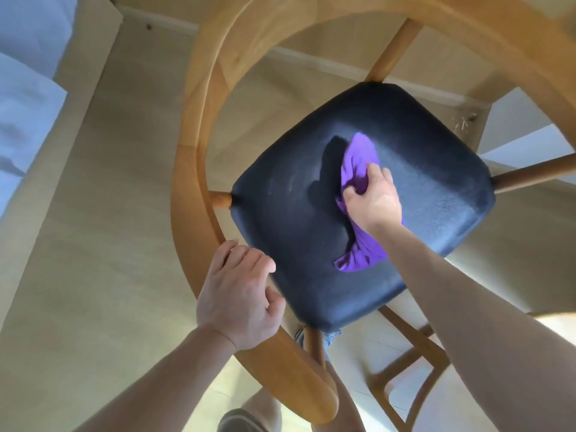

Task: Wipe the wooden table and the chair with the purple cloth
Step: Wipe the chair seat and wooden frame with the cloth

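I look straight down on a wooden chair (199,126) with a curved armrest rail and a dark padded seat (414,185). My right hand (372,199) grips a bunched purple cloth (358,160) and presses it onto the middle of the seat. The cloth trails out below my wrist toward the seat's near edge. My left hand (238,294) rests on the curved wooden rail at the seat's near left corner, its fingers loosely curled over the wood.
Pale wood-look floor (93,244) surrounds the chair. White bedding (28,98) lies along the left edge. A baseboard runs across the top. A white surface (526,132) shows at the right. Chair legs and stretchers sit below the seat, with my legs at the bottom.
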